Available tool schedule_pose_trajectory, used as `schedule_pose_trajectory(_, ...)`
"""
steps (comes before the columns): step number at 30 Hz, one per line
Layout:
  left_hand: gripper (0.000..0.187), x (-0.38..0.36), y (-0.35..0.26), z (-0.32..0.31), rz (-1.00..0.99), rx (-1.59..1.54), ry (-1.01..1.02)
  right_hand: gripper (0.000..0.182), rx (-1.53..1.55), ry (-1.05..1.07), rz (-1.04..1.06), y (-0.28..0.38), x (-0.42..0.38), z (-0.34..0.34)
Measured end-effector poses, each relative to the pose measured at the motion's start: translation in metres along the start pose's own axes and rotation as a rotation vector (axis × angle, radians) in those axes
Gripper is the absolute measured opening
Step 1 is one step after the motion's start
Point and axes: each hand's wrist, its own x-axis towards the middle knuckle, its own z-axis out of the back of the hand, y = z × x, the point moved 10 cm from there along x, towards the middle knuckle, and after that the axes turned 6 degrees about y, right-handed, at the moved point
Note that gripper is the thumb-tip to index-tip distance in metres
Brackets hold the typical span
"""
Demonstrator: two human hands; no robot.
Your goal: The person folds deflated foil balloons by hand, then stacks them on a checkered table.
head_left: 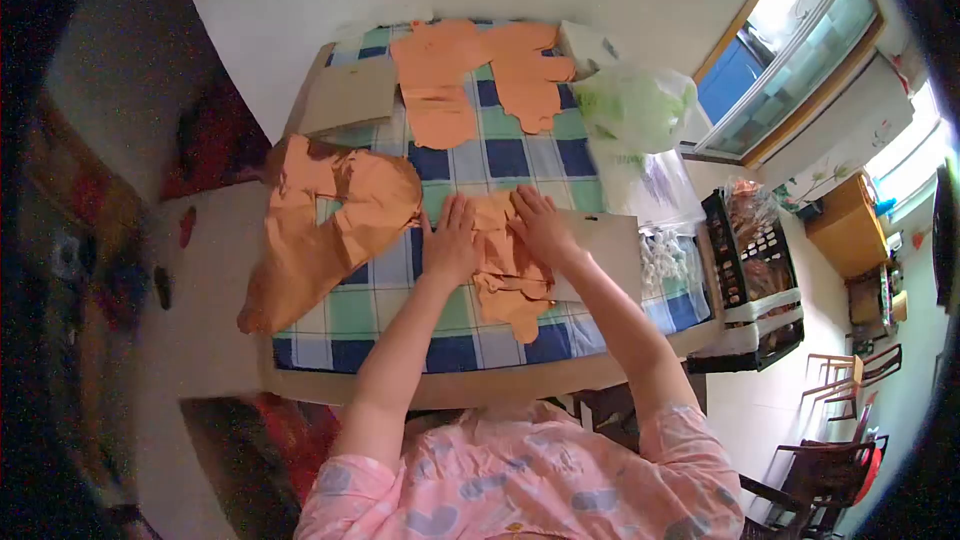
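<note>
A creased orange sheet piece (499,250) with a scalloped lower end lies in front of me on the checked tablecloth (500,155). My left hand (450,243) rests along its left edge, fingers stretched out and pointing away from me. On its right side my right hand (545,230) lies flat, fingers extended, over the edge of a grey-beige board (612,245). Part of the board is hidden by the hand and the sheet. To the left, a large crumpled orange piece (345,205) spreads over the table edge and hangs down.
Flat orange cut pieces (440,70) lie at the back, beside another board (350,95). Clear plastic bags (635,105) with green contents and a white tangled bundle (663,260) line the right side. A black crate (750,260) stands against the table's right edge.
</note>
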Motion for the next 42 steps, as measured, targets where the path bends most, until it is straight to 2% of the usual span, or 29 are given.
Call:
schedule_pose_trajectory(1,0.060,0.000,0.000,0.000,0.010,-0.030,0.018,0.045,-0.055,-0.039,0.010,0.012,-0.018,0.003)
schedule_pose_trajectory(4,0.059,-0.002,0.000,0.008,0.031,-0.067,0.037,0.054,0.130,0.193,-0.148,0.034,-0.064,0.020)
schedule_pose_trajectory(9,0.058,0.000,0.000,0.007,0.012,0.003,-0.012,0.051,0.108,0.145,-0.145,0.055,-0.123,0.037)
schedule_pose_trajectory(13,0.058,0.001,0.000,0.003,0.007,0.017,0.022,0.048,0.216,0.236,-0.181,0.050,-0.134,0.049)
schedule_pose_trajectory(16,0.057,0.002,0.001,0.001,0.009,-0.023,0.013,0.046,0.445,0.361,-0.289,0.026,-0.129,0.046)
schedule_pose_trajectory(19,0.057,0.001,0.001,0.006,0.029,-0.061,0.054,0.046,0.452,0.063,-0.195,0.033,-0.089,0.064)
schedule_pose_trajectory(22,0.057,0.002,0.000,0.002,0.024,-0.012,0.079,0.044,0.213,-0.163,-0.012,0.060,-0.045,0.072)
schedule_pose_trajectory(24,0.058,0.001,0.000,0.000,0.019,0.053,0.113,0.043,0.095,-0.084,-0.020,0.062,-0.031,0.047)
schedule_pose_trajectory(27,0.051,0.001,0.001,0.008,-0.019,-0.051,-0.025,0.042,-0.014,-0.020,-0.021,0.060,-0.029,0.024)
schedule_pose_trajectory(30,0.039,0.011,0.014,0.031,-0.160,-0.456,0.065,0.041,-0.045,-0.003,-0.023,0.063,-0.034,0.022)
schedule_pose_trajectory(33,0.031,-0.009,-0.008,0.058,-0.462,-0.443,0.050,0.040,-0.089,-0.014,0.010,0.065,-0.032,0.024)
schedule_pose_trajectory(34,0.031,-0.025,-0.024,0.074,-0.557,-0.305,0.028,0.040,-0.110,-0.020,0.032,0.066,-0.032,0.024)
schedule_pose_trajectory(37,0.027,-0.031,-0.026,0.069,-0.591,-0.313,0.011,0.047,0.088,0.018,-0.002,0.058,-0.030,0.017)
schedule_pose_trajectory(40,0.026,-0.025,-0.024,0.067,-0.612,-0.448,-0.011,0.048,0.024,0.018,0.020,0.061,-0.032,0.019)
schedule_pose_trajectory(42,0.022,-0.013,-0.016,0.054,-0.520,-0.474,0.044,0.048,-0.001,0.018,0.010,0.061,-0.030,0.020)
